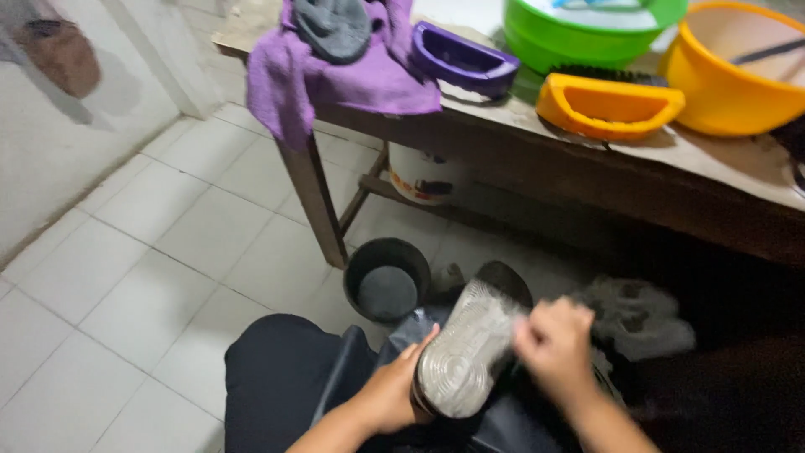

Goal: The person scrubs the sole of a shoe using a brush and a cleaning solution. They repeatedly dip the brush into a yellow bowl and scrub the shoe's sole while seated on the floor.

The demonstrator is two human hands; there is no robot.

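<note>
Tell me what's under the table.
Under the table: a white bucket between the legs and a black bucket on the tiled floor. The far right underside is too dark to make out.

I see a worn wooden tabletop along the upper right. Directly on it lie a purple cloth draped over the left corner, a grey item on that cloth, a purple tub, an orange tub, a green basin and a yellow basin. On the white tiled floor stands a black bucket; a white bucket sits beneath the tabletop.
</note>
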